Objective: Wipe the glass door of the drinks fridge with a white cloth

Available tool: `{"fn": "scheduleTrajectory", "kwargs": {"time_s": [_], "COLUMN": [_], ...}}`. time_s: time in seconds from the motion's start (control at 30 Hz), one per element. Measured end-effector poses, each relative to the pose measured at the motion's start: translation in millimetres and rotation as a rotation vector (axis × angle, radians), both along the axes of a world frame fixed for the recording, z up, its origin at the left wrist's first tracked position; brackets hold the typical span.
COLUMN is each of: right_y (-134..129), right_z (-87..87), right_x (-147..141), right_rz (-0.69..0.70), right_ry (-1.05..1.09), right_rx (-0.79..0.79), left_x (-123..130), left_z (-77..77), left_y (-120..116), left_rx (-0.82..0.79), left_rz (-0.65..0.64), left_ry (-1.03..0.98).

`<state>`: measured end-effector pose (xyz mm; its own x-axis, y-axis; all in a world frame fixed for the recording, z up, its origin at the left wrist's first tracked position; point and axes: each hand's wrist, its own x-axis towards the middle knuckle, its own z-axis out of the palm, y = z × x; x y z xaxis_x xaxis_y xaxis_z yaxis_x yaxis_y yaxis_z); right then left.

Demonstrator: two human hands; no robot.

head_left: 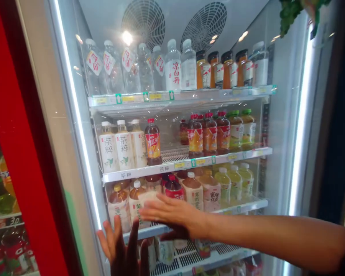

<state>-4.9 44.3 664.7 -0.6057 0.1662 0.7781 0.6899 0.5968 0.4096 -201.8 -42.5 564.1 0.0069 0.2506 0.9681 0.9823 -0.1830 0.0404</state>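
My right hand (174, 216) reaches in from the right, fingers stretched out towards the left, in front of the third shelf's bottles. My left hand (126, 247) is raised at the bottom, its fingers spread and pointing up, just below and left of the right hand. Neither hand holds anything. Both are before a lit drinks cooler, near a white-labelled bottle (119, 209) with a yellow cap and a red-capped bottle (174, 187). Whether a hand touches the cooler's glass cannot be made out.
Clear bottles stand on the top shelf (135, 98). The second shelf (172, 165) holds white-labelled, red-capped and green-capped bottles. A red frame (17, 126) and another drinks display are at the left. Bright light strips (77, 115) edge the cooler; green leaves (290, 17) hang at upper right.
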Motion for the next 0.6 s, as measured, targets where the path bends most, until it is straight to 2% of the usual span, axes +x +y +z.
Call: {"fn": "scheduleTrajectory", "kwargs": {"time_s": [0.07,0.13,0.2,0.27,0.3,0.37,0.43,0.47,0.5,0.53,0.6], "right_y": [5.7,11.9,17.7,24.0,27.3,32.9,35.4,35.3,34.7,34.0,34.5], "right_z": [34.2,56.5,61.3,64.7,72.5,103.6,142.1,156.1,163.2,162.9,145.6], "right_x": [2.7,9.3,19.6,31.8,37.9,49.0,58.0,61.9,65.9,70.2,81.5], "right_rz": [0.061,0.082,0.11,0.173,0.19,0.17,0.095,0.063,0.05,0.063,0.149], "right_ry": [-0.125,-0.192,-0.321,-0.557,-0.64,-0.603,-0.353,-0.233,-0.164,-0.165,-0.362], "right_rx": [0.135,0.253,0.316,0.363,0.379,0.37,0.313,0.288,0.267,0.254,0.246], "left_x": [-4.7,-8.2,-12.1,-16.5,-18.3,-19.4,-15.2,-11.0,-5.5,0.9,15.3], "left_z": [11.8,25.5,41.2,60.2,71.2,95.6,120.8,132.4,142.7,151.5,164.0], "left_y": [0.6,1.7,3.8,8.2,11.4,19.5,27.9,31.4,34.2,36.3,38.9], "left_rx": [0.04,0.083,0.111,0.121,0.123,0.14,0.169,0.18,0.187,0.192,0.202], "left_rz": [-0.004,-0.002,0.004,-0.013,-0.029,-0.067,-0.103,-0.118,-0.138,-0.158,-0.19], "left_ry": [0.064,0.134,0.185,0.207,0.204,0.196,0.196,0.204,0.218,0.231,0.255]}}
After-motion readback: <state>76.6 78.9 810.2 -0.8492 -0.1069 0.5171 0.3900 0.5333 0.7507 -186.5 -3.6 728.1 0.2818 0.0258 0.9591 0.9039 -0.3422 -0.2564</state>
